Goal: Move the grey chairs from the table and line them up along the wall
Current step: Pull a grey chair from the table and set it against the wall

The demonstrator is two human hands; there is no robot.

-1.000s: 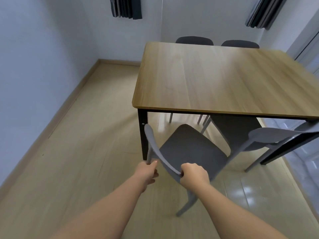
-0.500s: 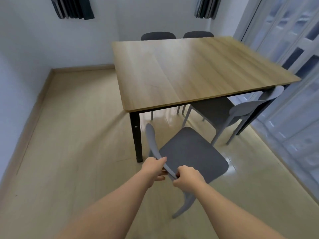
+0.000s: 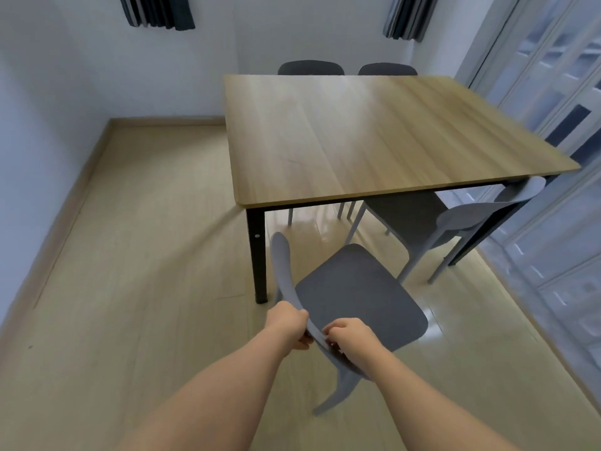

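Observation:
A grey chair (image 3: 357,297) stands clear of the wooden table (image 3: 374,135), just in front of its near-left black leg. My left hand (image 3: 287,325) and my right hand (image 3: 349,336) both grip the curved top of its backrest, close together. A second grey chair (image 3: 419,219) stays tucked under the table's near right side. Two more grey chairs (image 3: 310,68) show only their backrest tops behind the far edge of the table.
A white wall (image 3: 42,131) with a wooden skirting board runs along the left, with bare wood floor (image 3: 140,255) between it and the table. Glazed white doors (image 3: 553,157) line the right side. Dark curtains (image 3: 156,9) hang on the far wall.
The chair has come out from under the table toward me and turned slightly. My hands have slid closer together on the backrest, and my view has swung to the right.

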